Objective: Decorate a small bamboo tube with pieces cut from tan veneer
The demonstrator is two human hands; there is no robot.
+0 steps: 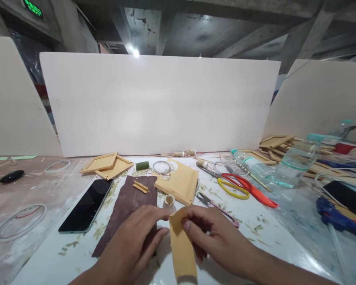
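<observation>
The right hand [216,233] pinches the strip [183,255], the left hand [136,233], thumb and forefinger parted, at its edge: apparently adjusting it, which next calls for light pressure.

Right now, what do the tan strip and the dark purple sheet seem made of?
The tan strip: matte, probably paper or card, given its bent top edge. The dark purple sheet: dull, perhaps paper or cloth; its uneven edge suits either.
</observation>
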